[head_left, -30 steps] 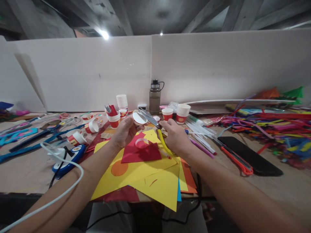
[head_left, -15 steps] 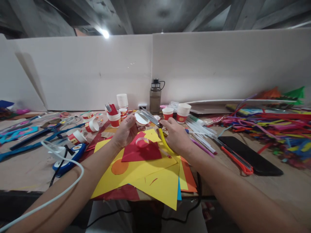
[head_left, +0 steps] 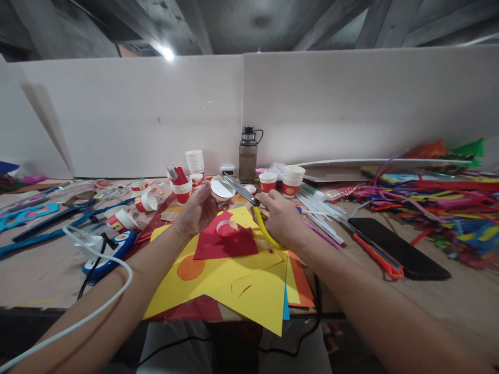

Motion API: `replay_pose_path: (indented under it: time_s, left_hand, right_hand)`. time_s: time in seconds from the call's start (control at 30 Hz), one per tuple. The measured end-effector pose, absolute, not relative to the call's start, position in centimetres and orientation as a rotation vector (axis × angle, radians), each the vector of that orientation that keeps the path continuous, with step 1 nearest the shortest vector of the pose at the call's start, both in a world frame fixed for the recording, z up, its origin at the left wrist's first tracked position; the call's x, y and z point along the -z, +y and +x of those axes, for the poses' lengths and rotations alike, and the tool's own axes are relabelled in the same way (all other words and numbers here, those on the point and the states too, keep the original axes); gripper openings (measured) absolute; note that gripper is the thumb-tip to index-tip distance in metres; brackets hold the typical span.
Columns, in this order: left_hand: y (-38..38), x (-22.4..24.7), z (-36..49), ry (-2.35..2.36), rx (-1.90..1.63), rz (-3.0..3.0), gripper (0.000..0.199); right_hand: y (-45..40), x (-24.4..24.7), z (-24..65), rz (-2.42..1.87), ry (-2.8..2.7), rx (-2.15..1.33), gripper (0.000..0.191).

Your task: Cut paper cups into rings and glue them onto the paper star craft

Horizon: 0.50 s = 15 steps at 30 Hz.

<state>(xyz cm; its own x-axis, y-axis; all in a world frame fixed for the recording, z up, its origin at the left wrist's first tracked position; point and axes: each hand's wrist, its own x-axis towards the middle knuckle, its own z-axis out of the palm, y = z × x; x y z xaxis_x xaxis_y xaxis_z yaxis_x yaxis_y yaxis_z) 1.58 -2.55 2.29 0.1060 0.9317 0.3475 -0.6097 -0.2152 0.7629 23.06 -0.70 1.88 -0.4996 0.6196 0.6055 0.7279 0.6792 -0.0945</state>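
My left hand (head_left: 198,212) pinches a shallow, cut-down paper cup (head_left: 223,190), its white round face turned up towards me. A pair of scissors (head_left: 242,191) is in my right hand (head_left: 284,217), with the fingers wrapped around its yellow handles. The metal blades point left and lie at the cup's right edge; whether they touch it I cannot tell. Below both hands, a curled white paper strip (head_left: 226,227) rests on a red paper sheet (head_left: 222,248), which lies over yellow paper sheets (head_left: 249,296). On the yellow paper is an orange paper circle (head_left: 191,267).
Stacked paper cups (head_left: 293,179) and a water bottle (head_left: 248,156) stand at the back. Tipped cups (head_left: 121,221) and a blue device (head_left: 113,254) lie left. To the right are a cutter knife (head_left: 378,254), a black phone (head_left: 405,252) and colourful pipe cleaners (head_left: 436,197).
The cut cup has shifted slightly left and tilted, showing more of its near side. The scissors stay at its right edge. The whole view has drifted slightly.
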Motion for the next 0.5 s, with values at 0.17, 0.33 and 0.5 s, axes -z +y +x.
replay_pose_path:
  time_s: [0.17, 0.33, 0.5]
  left_hand:
    - [-2.63, -2.67, 1.44, 0.467, -1.469, 0.989, 0.038]
    - [-2.6, -2.81, 1.26, 0.481, -1.439, 0.949, 0.038]
    - [-2.65, -2.76, 1.33, 0.507, -1.426, 0.925, 0.04]
  right_hand:
    - [-0.77, -1.87, 23.12, -1.045, -2.292, 0.259, 0.034]
    - [-0.95, -2.0, 23.16, -1.073, -2.292, 0.271, 0.035]
    - [-0.93, -2.03, 23.16, -1.115, -2.297, 0.265, 0.04]
